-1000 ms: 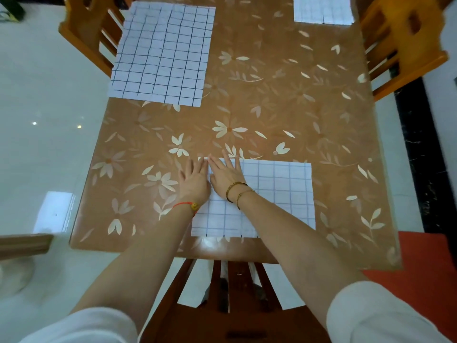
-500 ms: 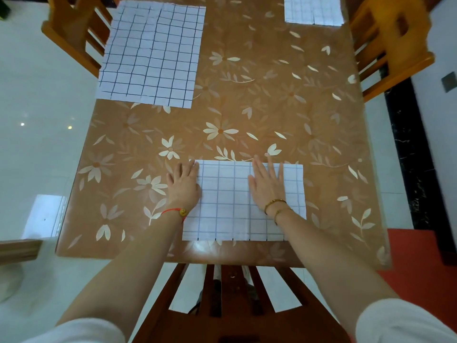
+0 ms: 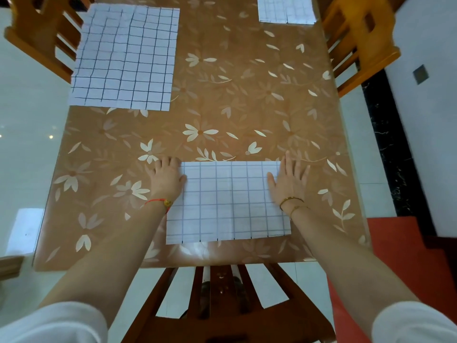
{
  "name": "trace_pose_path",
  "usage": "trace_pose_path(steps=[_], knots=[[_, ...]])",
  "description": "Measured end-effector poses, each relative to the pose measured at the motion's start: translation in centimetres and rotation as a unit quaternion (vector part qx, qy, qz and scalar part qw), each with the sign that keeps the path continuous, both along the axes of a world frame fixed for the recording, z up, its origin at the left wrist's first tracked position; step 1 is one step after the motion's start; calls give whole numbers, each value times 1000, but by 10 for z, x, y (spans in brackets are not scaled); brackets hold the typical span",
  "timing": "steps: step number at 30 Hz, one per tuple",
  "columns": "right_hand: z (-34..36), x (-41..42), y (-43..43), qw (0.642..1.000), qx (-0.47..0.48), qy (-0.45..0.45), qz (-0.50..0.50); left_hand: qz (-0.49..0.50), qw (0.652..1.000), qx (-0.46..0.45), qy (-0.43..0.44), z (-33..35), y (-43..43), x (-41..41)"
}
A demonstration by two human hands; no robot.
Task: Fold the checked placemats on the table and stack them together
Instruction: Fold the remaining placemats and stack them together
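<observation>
Right hand [image 3: 289, 180] has slid away from the left hand [image 3: 166, 178], across to the far side edge of the near placemat [image 3: 230, 201]; the hands now bracket it. Reads as a smoothing stroke to flatten the fold.

Nearest, below both wrists: slatted back of a chair [image 3: 222, 305], pushed under the table [image 3: 247, 107].

Near placemat lies between the two thumbs, its fringed edge toward the wrists and its clean far edge level with the fingertips. It looks already folded in half.

Left fingers: relaxed, slightly bent, grasping nothing. They rest on the table just beside the mat's far left corner, thumb touching the mat edge, probably pinning it so it cannot creep.

Right fingers: straight and spread, released, palm down over the right edge, tips just past the far corner.

Well beyond the left fingertips: a second placemat [image 3: 126, 58], full size and not yet folded. Far beyond the right fingertips, at the table's end: a third placemat [image 3: 286, 9], partly cut off. Nothing stacked yet.
</observation>
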State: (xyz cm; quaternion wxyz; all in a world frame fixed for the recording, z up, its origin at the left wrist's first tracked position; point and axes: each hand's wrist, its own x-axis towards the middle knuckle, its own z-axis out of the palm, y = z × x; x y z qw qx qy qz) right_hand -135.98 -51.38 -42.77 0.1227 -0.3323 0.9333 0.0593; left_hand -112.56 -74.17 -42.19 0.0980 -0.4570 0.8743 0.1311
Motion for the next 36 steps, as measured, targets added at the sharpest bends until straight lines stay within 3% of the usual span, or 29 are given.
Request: trace_pose_path(steps=[7, 17, 21, 24, 32, 36], knots=[[10, 42, -42, 973, -60, -82, 209, 15, 999, 41, -31, 15, -18, -16], [-5, 60, -51, 972, 4, -134, 195, 61, 989, 111, -71, 9, -38, -16], [-5, 61, -51, 972, 2, -136, 190, 113, 979, 167, 12, 11, -28, -8], [-6, 62, -50, 973, 2, -140, 185, 179, 949, 237, 102, 16, -9, 6], [-4, 64, -49, 973, 5, -138, 186, 172, 933, 198, 246, 23, 32, 42], [-4, 73, -44, 973, 7, -132, 190, 172, 898, 257, 312, 46, 33, 40]])
